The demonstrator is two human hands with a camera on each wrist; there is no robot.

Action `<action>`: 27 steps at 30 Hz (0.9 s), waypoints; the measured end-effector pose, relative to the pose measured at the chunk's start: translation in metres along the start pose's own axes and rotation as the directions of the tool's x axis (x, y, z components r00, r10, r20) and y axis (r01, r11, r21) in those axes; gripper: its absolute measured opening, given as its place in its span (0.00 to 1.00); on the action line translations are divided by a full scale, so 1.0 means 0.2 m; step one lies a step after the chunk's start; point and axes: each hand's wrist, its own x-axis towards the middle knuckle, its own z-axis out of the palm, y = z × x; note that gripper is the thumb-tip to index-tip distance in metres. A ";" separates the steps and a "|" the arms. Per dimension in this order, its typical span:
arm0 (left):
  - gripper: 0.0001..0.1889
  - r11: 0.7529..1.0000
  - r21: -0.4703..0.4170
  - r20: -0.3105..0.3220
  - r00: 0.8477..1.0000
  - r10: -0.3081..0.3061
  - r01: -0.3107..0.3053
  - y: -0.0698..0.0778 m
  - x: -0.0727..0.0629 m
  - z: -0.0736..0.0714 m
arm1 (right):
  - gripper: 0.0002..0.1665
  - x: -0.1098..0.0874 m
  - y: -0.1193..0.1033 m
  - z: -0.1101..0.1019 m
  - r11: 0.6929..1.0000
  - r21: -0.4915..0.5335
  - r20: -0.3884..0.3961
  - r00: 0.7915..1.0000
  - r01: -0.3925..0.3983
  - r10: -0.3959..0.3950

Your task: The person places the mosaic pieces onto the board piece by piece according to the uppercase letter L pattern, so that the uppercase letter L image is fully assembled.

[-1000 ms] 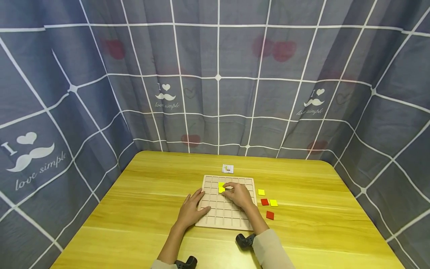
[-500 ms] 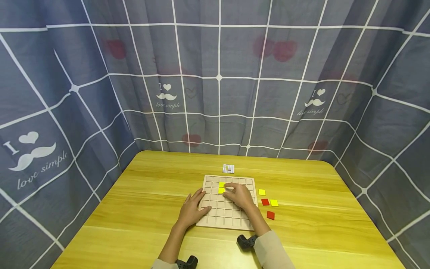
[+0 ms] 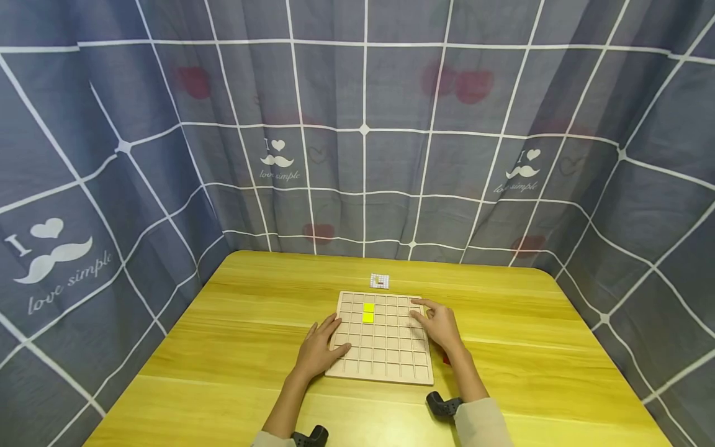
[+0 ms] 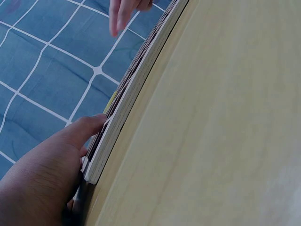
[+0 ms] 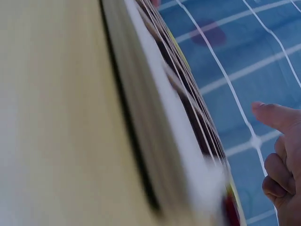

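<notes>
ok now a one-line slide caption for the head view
Left hand rests on a gridded wooden board bearing two yellow tiles; right hand hovers at its right edge.

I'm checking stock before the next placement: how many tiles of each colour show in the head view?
Yellow tiles: 2
Red tile: 1, partly covered
Total: 3 in sight; the right hand and its arm may hide others.

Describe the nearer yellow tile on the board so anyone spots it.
On the wood-grain table lies a pale gridded board. In its farther half, the nearer yellow tile fills one square; unlike the matching far yellow tile directly behind it, it sits closer to the viewer.
</notes>
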 end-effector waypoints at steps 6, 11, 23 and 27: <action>0.35 1.000 0.003 0.001 1.000 -0.005 0.005 0.00 0.00 0.00 | 0.19 -0.01 0.11 -0.15 0.997 -0.060 -0.004 0.999 -0.053 0.053; 0.35 1.000 0.006 0.005 1.000 -0.005 0.005 0.00 0.00 -0.01 | 0.20 -0.02 0.19 -0.21 0.990 -0.095 0.036 0.993 -0.106 0.110; 0.34 1.000 0.002 0.001 1.000 -0.001 0.001 0.00 0.00 0.00 | 0.22 -0.04 0.26 -0.24 0.982 -0.104 0.148 0.974 -0.158 0.172; 0.34 1.000 0.010 0.001 1.000 -0.005 0.005 0.00 0.00 0.00 | 0.22 -0.04 0.25 -0.24 0.978 -0.113 0.161 0.968 -0.176 0.193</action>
